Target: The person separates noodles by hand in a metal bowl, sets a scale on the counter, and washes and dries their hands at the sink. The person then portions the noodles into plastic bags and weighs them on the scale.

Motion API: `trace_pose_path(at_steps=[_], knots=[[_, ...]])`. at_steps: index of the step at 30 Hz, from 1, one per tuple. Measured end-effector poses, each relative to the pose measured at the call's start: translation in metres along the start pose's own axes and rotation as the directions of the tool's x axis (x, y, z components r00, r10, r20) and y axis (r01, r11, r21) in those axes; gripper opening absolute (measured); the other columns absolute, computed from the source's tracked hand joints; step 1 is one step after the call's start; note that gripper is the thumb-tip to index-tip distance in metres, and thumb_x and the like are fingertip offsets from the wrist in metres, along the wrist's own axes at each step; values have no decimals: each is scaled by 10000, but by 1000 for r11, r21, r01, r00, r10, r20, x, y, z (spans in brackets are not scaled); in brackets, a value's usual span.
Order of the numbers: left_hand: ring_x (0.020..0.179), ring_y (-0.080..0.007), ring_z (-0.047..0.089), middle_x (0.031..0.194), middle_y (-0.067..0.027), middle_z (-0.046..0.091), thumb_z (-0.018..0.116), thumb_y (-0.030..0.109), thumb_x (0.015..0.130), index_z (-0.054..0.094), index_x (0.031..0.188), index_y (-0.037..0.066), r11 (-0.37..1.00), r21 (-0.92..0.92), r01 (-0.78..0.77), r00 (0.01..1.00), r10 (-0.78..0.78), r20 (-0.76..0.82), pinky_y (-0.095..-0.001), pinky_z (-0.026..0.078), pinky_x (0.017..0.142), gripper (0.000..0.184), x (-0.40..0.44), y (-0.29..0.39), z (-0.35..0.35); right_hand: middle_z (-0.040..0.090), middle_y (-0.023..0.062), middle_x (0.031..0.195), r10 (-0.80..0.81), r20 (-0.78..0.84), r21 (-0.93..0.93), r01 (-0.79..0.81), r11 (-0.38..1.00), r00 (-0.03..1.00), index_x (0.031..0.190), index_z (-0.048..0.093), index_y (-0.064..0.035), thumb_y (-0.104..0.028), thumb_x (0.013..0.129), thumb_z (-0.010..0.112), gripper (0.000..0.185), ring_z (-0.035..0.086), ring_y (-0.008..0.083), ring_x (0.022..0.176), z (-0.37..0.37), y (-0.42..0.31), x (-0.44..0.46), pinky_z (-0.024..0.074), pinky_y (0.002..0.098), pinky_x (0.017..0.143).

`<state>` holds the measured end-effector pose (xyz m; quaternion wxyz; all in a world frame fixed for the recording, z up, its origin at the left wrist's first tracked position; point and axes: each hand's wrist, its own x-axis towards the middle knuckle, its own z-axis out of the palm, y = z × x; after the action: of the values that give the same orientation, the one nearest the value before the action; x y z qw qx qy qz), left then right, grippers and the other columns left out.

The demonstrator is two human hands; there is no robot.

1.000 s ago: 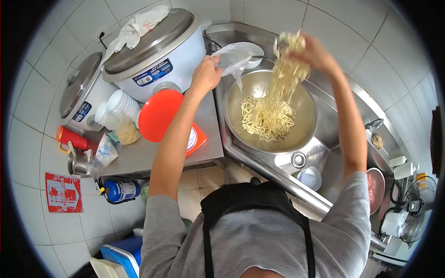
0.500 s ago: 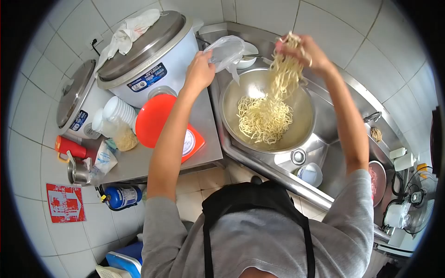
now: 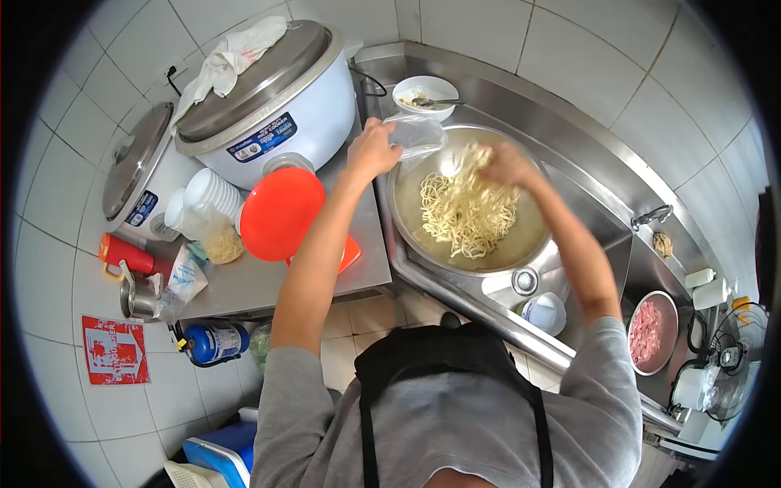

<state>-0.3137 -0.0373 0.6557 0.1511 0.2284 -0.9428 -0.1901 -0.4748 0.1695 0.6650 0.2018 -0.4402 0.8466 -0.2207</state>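
My left hand [image 3: 374, 151] is closed on a clear plastic bag [image 3: 420, 136], which it holds over the left rim of a wide metal bowl [image 3: 533, 236]. Pale yellow noodles [image 3: 470, 224] lie heaped in the bowl. My right hand [image 3: 508, 166], slightly blurred, grips a bunch of them just above the heap, and strands hang down into the pile. A white bowl [image 3: 443, 88] with a spoon and some food stands behind the metal one. Left of it, by my left forearm, is a kitchen scale with a red pan [image 3: 281, 213].
Two big rice cookers [image 3: 329, 106] fill the back left, with stacked white cups [image 3: 207, 189] before them. The metal bowl rests over a steel sink holding a white container [image 3: 543, 313]. Raw meat [image 3: 647, 332] sits in a round pan to the right, near a fan [image 3: 732, 358].
My right hand has come down and left with the noodles, from high above the bowl to just over the heap. My left hand and the bag have shifted right and down.
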Motion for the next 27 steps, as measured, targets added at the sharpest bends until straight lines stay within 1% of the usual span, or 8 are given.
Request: trace_pose_path(at_steps=[9, 13, 15, 17, 18, 21, 24, 27], knots=[[940, -388, 524, 1162, -164, 353, 678, 122, 638, 398, 1243, 69, 997, -25, 74, 997, -74, 6, -419, 438, 811, 668, 12, 35, 14, 629, 118, 789, -134, -292, 308, 226, 924, 947, 965, 588, 29, -115, 661, 642, 340, 599, 165, 679, -145, -86, -48, 505, 285, 642], [926, -419, 514, 1148, -189, 360, 675, 102, 657, 392, 1232, 75, 987, -146, -67, 998, 63, -30, -428, 439, 804, 641, 16, 54, 28, 635, 98, 738, -235, 45, -105, 239, 965, 971, 741, 669, -71, -262, 650, 623, 216, 584, 209, 703, -95, -50, -14, 461, 354, 709], [963, -421, 501, 1179, -203, 338, 641, 27, 646, 397, 1223, 65, 951, -204, -232, 972, 235, -8, -419, 433, 822, 628, 6, 69, 31, 618, 76, 656, 27, 130, 311, -67, 948, 991, 705, 631, -17, -186, 625, 647, 188, 591, 164, 631, -46, -34, -2, 482, 300, 572], [959, -425, 505, 1214, -211, 313, 581, -61, 630, 408, 1213, 61, 902, -253, -351, 933, 359, -14, -422, 439, 813, 621, -2, 74, 43, 617, 122, 708, 173, 144, 662, -225, 715, 974, 806, 607, 33, -137, 689, 623, 208, 603, 192, 583, -7, -10, 16, 514, 316, 500], [936, -429, 516, 1234, -211, 300, 539, -112, 620, 416, 1207, 63, 879, -271, -393, 916, 399, -35, -431, 448, 796, 625, -2, 68, 59, 610, 137, 787, 128, 93, 936, -130, 326, 987, 900, 572, 38, -123, 782, 555, 200, 610, 208, 639, 20, 4, 27, 532, 336, 546], [945, -430, 514, 1271, -214, 271, 507, -166, 599, 440, 1183, 51, 883, -284, -374, 921, 390, -1, -429, 460, 788, 627, 3, 68, 74, 570, 140, 870, 135, 25, 940, 22, -340, 990, 1025, 486, 18, -129, 851, 442, 232, 597, 236, 755, 65, 15, 48, 526, 372, 608], [1105, -429, 405, 1318, -236, 230, 577, -80, 599, 437, 1173, 4, 915, -315, -253, 938, 311, 150, -415, 418, 883, 597, -3, 70, 78, 566, 93, 852, 142, -70, 936, 114, -333, 987, 1004, 503, -15, -223, 872, 363, 283, 575, 196, 749, 73, 16, 56, 495, 343, 662], [1191, -405, 330, 1340, -248, 226, 631, 11, 586, 404, 1198, -41, 922, -320, -217, 934, 292, 206, -394, 366, 950, 655, -2, 60, 89, 585, 111, 730, 213, 101, 664, -225, 713, 972, 838, 578, 10, -260, 820, 444, 303, 576, 196, 652, 40, 0, 42, 484, 353, 610]])
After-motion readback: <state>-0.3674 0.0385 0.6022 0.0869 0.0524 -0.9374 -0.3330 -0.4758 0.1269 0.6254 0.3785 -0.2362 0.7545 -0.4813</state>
